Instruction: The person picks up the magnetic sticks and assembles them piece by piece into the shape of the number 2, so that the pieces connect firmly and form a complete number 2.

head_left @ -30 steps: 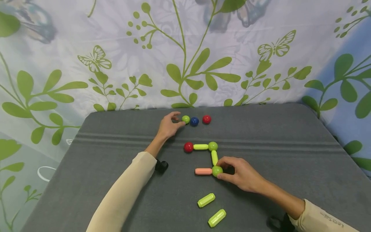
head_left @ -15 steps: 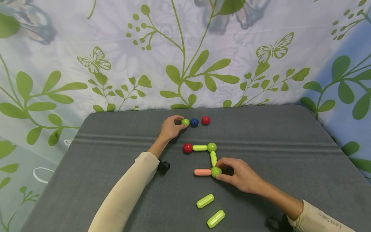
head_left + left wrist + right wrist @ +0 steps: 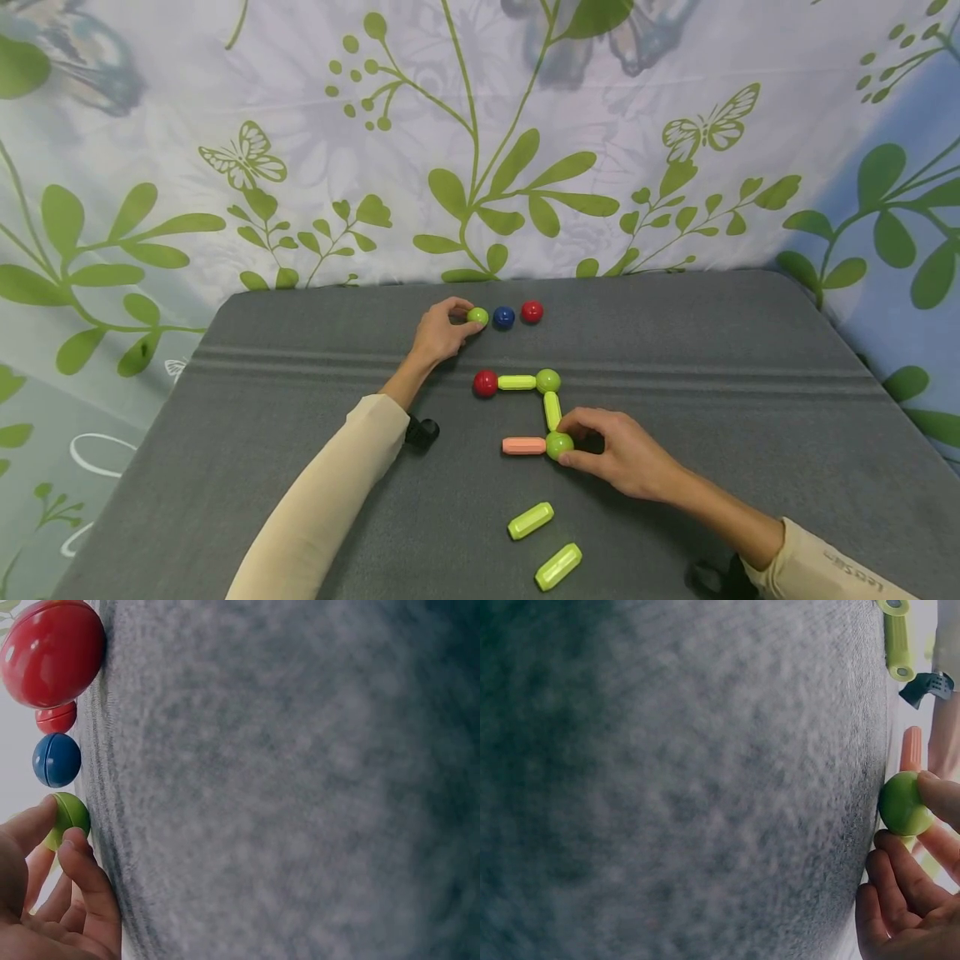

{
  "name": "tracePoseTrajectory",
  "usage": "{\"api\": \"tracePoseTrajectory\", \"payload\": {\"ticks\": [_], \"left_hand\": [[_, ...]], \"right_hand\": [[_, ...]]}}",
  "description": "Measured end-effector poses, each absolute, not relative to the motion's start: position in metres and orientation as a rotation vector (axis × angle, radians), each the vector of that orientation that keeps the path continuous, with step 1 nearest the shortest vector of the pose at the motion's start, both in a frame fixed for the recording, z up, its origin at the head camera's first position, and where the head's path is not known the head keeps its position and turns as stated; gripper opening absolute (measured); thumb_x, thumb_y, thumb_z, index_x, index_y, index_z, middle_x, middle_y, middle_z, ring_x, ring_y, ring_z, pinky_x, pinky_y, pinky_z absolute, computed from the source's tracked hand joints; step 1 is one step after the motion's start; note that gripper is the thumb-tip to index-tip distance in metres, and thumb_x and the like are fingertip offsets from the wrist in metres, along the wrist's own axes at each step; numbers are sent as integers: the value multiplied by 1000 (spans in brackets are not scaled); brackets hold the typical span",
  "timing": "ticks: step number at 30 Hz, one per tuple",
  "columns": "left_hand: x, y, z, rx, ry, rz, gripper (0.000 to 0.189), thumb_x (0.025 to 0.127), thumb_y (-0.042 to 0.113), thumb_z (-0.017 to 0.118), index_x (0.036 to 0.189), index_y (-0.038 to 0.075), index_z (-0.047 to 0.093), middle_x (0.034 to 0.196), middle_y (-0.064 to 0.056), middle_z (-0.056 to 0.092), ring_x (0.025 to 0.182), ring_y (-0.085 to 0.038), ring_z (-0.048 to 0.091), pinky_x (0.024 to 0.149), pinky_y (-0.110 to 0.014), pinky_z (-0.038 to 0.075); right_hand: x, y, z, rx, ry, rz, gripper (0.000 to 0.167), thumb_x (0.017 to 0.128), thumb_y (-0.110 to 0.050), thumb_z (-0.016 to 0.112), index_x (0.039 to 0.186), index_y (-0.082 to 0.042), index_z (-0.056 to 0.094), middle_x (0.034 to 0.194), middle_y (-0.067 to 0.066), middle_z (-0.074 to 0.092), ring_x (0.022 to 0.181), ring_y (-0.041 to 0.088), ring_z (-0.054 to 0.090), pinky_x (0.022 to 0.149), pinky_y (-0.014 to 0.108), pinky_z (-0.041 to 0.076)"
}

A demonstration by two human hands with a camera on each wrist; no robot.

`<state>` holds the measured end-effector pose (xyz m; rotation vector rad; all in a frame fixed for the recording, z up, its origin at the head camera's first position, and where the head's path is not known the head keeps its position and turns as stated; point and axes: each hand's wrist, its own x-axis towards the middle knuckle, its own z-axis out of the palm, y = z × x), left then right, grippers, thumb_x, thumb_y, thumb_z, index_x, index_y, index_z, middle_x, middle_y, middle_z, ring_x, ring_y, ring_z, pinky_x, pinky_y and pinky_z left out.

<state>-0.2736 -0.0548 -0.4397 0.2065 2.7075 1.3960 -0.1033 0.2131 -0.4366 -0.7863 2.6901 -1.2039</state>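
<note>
At the back of the table my left hand point(image 3: 441, 330) pinches a green ball point(image 3: 477, 317) between thumb and fingers. Just right of it sit a blue ball point(image 3: 504, 317) and a red ball point(image 3: 532, 312). My right hand point(image 3: 618, 454) grips the green ball point(image 3: 906, 804) at the near corner of a joined chain. An orange rod point(image 3: 524, 446) points left from that ball. A yellow-green rod point(image 3: 552, 411) leads away to another green ball point(image 3: 548, 381), and a second such rod point(image 3: 517, 382) runs left to a larger red ball point(image 3: 486, 383).
Two loose yellow-green rods point(image 3: 531, 521) lie on the grey table point(image 3: 337, 333), toward its front. A black wrist camera point(image 3: 423, 432) sticks out beside the left sleeve. Behind the table's far edge hangs a leaf-patterned cloth point(image 3: 315, 125).
My left hand has closed its fingers round the small green ball and drawn it slightly left, widening its gap to the blue ball. The right hand has kept its hold on the chain's corner ball.
</note>
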Motion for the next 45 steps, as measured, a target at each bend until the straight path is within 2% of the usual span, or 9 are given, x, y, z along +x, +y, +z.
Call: {"api": "tracePoseTrajectory", "payload": {"ticks": [6,15,24,34,38,40,45], "left_hand": [[-272,-58,-438,216,2669,1421,40,93,20,72,132,13,61,117,-11,64,73,-20,65,53,-25,46],[-272,-61,-437,234,2639,1412,38,95,20,70,131,10,61,120,-13,62,76,-22,65,54,-29,50],[-261,-65,-434,193,2500,1610,39,97,26,67,130,7,58,109,-15,68,60,-16,60,47,-28,48],[-239,-71,-425,193,2409,1706,38,96,32,67,126,10,60,106,-17,69,63,-29,60,48,-29,46],[-226,-75,-421,247,2364,1715,37,96,31,68,126,10,59,112,-15,67,66,-35,59,49,-30,46],[-220,-76,-419,287,2344,1716,37,96,29,68,126,10,59,114,-14,65,63,-33,57,49,-30,45],[-203,-79,-411,370,2316,1669,34,96,27,68,125,11,59,109,-12,64,52,-18,48,48,-28,42]], "right_hand": [[-104,212,-437,-786,2692,-1207,21,87,-25,79,104,-23,67,92,-13,62,84,11,60,75,32,49],[-105,212,-437,-796,2689,-1208,21,87,-25,78,104,-23,67,92,-14,62,85,11,60,76,32,50],[-105,211,-438,-793,2683,-1210,20,87,-26,78,104,-23,67,92,-14,62,84,10,60,75,32,50],[-104,213,-438,-788,2700,-1184,21,87,-25,78,104,-23,67,91,-15,61,84,9,59,75,32,49],[-104,212,-438,-779,2702,-1176,20,88,-26,78,104,-23,67,92,-14,62,85,9,60,75,32,49],[-104,212,-437,-782,2707,-1172,21,88,-26,78,105,-23,66,92,-14,61,85,9,60,75,32,49],[-104,212,-437,-799,2709,-1166,21,88,-26,77,105,-23,66,93,-14,62,85,10,60,75,33,49]]}}
